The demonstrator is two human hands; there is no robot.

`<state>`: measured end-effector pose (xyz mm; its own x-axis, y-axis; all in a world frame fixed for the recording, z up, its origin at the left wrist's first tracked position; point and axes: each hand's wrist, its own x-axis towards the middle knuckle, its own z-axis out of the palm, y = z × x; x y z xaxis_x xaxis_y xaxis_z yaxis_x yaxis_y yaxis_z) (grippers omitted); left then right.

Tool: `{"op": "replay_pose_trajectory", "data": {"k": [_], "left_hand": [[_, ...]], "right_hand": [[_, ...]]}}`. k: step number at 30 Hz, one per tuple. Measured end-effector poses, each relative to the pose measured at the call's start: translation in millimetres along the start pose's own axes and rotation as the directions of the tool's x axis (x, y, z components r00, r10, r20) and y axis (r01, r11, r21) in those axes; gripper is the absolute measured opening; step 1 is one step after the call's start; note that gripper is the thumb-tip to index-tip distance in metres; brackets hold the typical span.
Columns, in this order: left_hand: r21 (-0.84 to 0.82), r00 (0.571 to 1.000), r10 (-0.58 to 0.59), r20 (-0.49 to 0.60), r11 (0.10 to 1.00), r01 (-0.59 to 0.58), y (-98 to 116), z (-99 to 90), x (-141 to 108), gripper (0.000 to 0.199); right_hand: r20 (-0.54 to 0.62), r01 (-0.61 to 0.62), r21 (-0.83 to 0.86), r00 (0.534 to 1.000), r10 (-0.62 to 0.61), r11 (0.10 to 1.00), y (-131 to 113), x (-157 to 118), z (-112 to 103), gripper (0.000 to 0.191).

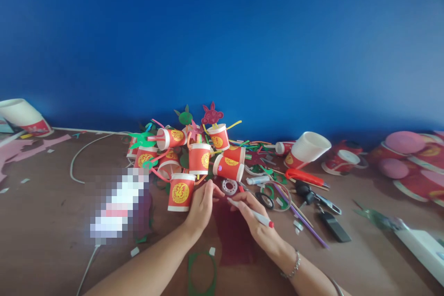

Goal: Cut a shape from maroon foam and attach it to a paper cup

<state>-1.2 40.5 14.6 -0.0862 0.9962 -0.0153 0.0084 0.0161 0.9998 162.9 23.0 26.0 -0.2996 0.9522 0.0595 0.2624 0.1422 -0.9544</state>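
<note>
My right hand (255, 222) holds a white marker (258, 217) with a red end, its other end pointing up and left. My left hand (202, 206) is beside a red paper cup (181, 193) with a yellow emblem, its fingers curled toward the right; what they grip, if anything, is too small to make out. A dark red sheet (236, 240) lies on the table beneath and between both hands. Just beyond the fingertips sits a roll of tape (229, 187). Several more red cups (200, 159) are piled behind the hands.
A blurred bright device (120, 206) with a cable lies left. Right of my hands are purple sticks (308, 229), a black tape roll (264, 200), keys (305, 192) and a red-handled tool (305, 177). A green cutout frame (202, 273) lies in front.
</note>
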Motion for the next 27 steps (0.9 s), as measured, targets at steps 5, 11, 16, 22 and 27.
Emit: {"op": "replay_pose_trajectory", "data": {"k": [5, 11, 16, 22, 27], "left_hand": [[0.013, 1.000, 0.026, 0.003, 1.000, -0.026, -2, 0.1, 1, 0.049], [0.023, 0.999, 0.032, 0.019, 0.999, -0.032, -1, 0.0, 1, 0.049], [0.027, 0.999, 0.031, 0.022, 0.999, -0.031, -2, 0.0, 2, 0.050], [0.036, 0.999, 0.030, 0.031, 0.999, -0.031, -1, 0.0, 1, 0.050], [0.037, 0.999, 0.031, 0.031, 0.999, -0.033, 0, -0.4, 1, 0.050]], "right_hand": [[0.120, -0.078, 0.024, 0.990, 0.074, 0.997, 5, 0, 5, 0.021], [0.039, -0.108, -0.054, 0.993, 0.110, 0.993, 13, 2, 10, 0.025], [0.058, -0.096, -0.090, 0.993, 0.101, 0.991, 11, 2, 9, 0.023], [0.061, -0.115, -0.097, 0.991, 0.121, 0.989, 10, 2, 10, 0.023], [0.077, -0.129, -0.079, 0.988, 0.135, 0.989, 13, 2, 10, 0.021]]}}
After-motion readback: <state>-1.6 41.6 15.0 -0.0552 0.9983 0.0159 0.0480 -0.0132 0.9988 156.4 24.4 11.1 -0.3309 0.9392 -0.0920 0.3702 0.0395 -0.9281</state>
